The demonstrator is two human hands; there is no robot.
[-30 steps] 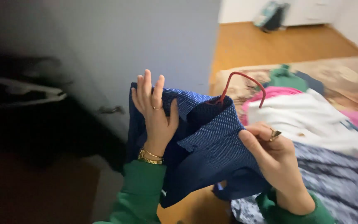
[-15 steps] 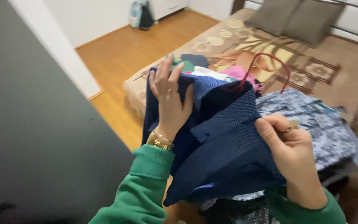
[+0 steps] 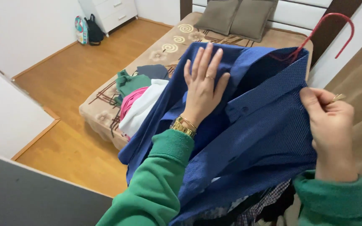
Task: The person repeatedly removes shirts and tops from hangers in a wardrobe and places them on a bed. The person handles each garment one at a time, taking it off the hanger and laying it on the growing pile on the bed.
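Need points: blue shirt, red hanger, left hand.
blue shirt (image 3: 265, 138), head view, on the front panel below the collar.
red hanger (image 3: 345, 26), head view, on the top curve of the hook.
left hand (image 3: 202, 86), head view, on the back of the hand.

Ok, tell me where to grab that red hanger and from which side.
Probably grip the red hanger by its bare hook curve, coming from above. Only that hook sticks out past the blue shirt collar; the rest is hidden inside the fabric.
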